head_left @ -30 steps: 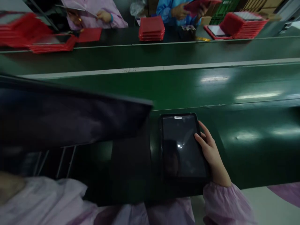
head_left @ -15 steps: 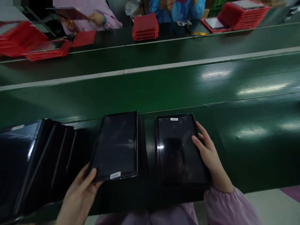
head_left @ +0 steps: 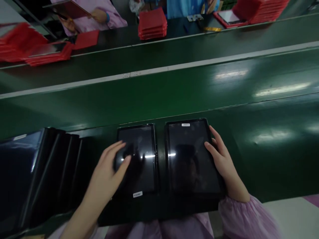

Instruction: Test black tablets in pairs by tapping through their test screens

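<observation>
Two black tablets lie side by side on the green bench. The left tablet (head_left: 142, 176) has a small white label near its lower edge, and the right tablet (head_left: 189, 156) carries one near its top. My left hand (head_left: 108, 174) is open, thumb and fingers apart, over the left tablet's left side; whether it touches the glass I cannot tell. With the thumb on the front edge and fingers along the side, my right hand (head_left: 223, 162) grips the right tablet's right edge.
Several dark tablets lean in an overlapping stack (head_left: 22, 166) at the left. Across the bench (head_left: 154, 99) two people work beside piles of red sleeves (head_left: 152, 23). More red sleeves (head_left: 267, 11) stand at the far right, near a yellow strip (head_left: 211, 29).
The left tablet, previously held tilted by its lower left corner, now lies flat, farther right beside the other. My left hand has released it and moved up. My right hand has barely moved.
</observation>
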The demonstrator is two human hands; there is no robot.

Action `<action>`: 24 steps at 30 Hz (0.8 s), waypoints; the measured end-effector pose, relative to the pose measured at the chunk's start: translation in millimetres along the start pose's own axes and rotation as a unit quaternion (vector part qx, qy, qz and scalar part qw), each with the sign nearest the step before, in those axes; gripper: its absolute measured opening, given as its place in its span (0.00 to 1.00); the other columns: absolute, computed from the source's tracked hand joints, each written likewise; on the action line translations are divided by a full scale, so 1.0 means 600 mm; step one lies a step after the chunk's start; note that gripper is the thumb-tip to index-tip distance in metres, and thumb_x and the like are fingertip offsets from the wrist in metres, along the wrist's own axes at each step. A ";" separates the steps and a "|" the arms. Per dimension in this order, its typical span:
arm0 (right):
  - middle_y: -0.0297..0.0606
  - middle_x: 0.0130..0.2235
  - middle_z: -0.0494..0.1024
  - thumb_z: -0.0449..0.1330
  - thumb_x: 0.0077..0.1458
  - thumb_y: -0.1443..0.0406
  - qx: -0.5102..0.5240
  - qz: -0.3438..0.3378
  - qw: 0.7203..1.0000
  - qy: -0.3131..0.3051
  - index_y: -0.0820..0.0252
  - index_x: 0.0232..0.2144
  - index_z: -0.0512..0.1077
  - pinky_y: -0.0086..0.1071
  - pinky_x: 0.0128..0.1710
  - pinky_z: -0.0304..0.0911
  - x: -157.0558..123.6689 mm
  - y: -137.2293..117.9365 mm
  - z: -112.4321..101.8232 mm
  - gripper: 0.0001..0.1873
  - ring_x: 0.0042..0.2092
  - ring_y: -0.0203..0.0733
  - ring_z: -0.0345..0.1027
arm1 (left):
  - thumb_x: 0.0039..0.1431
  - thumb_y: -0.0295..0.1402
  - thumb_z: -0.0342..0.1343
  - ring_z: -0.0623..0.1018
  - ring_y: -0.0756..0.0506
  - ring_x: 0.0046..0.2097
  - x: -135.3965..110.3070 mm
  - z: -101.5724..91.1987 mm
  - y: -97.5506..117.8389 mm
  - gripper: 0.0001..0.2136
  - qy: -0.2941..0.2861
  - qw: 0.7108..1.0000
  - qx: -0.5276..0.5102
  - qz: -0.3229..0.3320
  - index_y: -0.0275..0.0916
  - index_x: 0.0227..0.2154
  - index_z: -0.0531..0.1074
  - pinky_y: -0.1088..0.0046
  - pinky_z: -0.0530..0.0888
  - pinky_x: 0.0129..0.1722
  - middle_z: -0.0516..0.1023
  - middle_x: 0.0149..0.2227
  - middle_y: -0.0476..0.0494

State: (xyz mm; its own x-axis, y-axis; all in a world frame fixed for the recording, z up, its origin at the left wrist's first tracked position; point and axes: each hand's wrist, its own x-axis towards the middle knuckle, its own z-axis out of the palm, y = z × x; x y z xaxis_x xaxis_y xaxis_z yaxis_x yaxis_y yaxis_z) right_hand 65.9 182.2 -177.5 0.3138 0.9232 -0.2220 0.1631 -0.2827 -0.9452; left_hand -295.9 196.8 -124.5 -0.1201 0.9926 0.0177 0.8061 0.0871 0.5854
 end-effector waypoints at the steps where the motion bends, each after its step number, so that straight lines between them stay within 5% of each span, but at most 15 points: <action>1: 0.35 0.63 0.78 0.67 0.60 0.43 -0.002 -0.002 1.000 -0.003 0.34 0.70 0.68 0.54 0.65 0.69 0.002 0.001 -0.001 0.38 0.64 0.58 0.73 | 0.65 0.53 0.52 0.74 0.28 0.68 0.032 0.026 0.019 0.25 -0.001 0.999 0.005 0.050 0.43 0.56 0.77 0.42 0.71 0.68 0.76 0.64 0.32; 5: 0.37 0.53 0.83 0.66 0.61 0.42 0.018 0.017 0.999 -0.038 0.38 0.74 0.62 0.47 0.47 0.79 0.010 -0.002 -0.003 0.43 0.46 0.51 0.80 | 0.64 0.39 0.52 0.69 0.27 0.72 0.129 0.128 0.069 0.24 -0.027 0.990 0.088 0.111 0.34 0.59 0.75 0.38 0.59 0.74 0.77 0.66 0.26; 8: 0.37 0.54 0.84 0.68 0.60 0.44 0.040 0.019 0.998 -0.040 0.38 0.72 0.64 0.46 0.48 0.79 0.009 -0.010 0.003 0.42 0.48 0.52 0.80 | 0.64 0.37 0.51 0.72 0.28 0.70 0.147 0.157 0.076 0.24 -0.024 0.988 0.096 0.120 0.33 0.58 0.77 0.35 0.54 0.75 0.78 0.65 0.26; 11: 0.35 0.58 0.82 0.68 0.60 0.46 0.051 0.027 0.998 -0.023 0.35 0.70 0.67 0.46 0.51 0.77 0.005 -0.017 0.009 0.38 0.53 0.53 0.79 | 0.64 0.38 0.50 0.74 0.28 0.69 0.142 0.153 0.071 0.25 -0.023 0.985 0.101 0.135 0.32 0.59 0.76 0.36 0.55 0.75 0.79 0.65 0.26; 15: 0.36 0.49 0.84 0.69 0.58 0.44 0.044 0.057 0.997 -0.017 0.37 0.72 0.66 0.47 0.48 0.78 0.003 -0.024 0.010 0.42 0.47 0.52 0.80 | 0.63 0.37 0.50 0.76 0.27 0.67 0.140 0.147 0.073 0.27 -0.038 0.980 0.119 0.152 0.25 0.59 0.77 0.42 0.63 0.73 0.78 0.64 0.21; 20: 0.37 0.47 0.85 0.70 0.55 0.41 0.065 0.066 0.995 -0.022 0.42 0.74 0.63 0.41 0.43 0.78 -0.003 -0.032 0.008 0.49 0.44 0.49 0.81 | 0.63 0.35 0.51 0.77 0.29 0.67 0.148 0.150 0.086 0.24 -0.041 0.985 0.097 0.135 0.31 0.58 0.79 0.44 0.68 0.71 0.80 0.64 0.28; 24: 0.38 0.60 0.83 0.69 0.56 0.40 0.080 0.055 0.995 -0.023 0.41 0.70 0.70 0.44 0.53 0.78 -0.018 -0.024 0.005 0.42 0.57 0.54 0.79 | 0.66 0.42 0.53 0.73 0.32 0.70 0.129 0.107 0.048 0.27 -0.040 0.993 0.006 0.109 0.39 0.64 0.74 0.45 0.68 0.72 0.76 0.69 0.36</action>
State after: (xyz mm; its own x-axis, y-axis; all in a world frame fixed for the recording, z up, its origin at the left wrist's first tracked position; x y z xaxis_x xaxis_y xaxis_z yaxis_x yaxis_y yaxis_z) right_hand 57.4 177.1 -162.0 0.2771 0.9010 -0.3336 -0.0222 -0.3411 -0.9398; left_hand -244.7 281.5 -158.6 0.1043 0.9914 0.0786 0.8145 -0.1305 0.5653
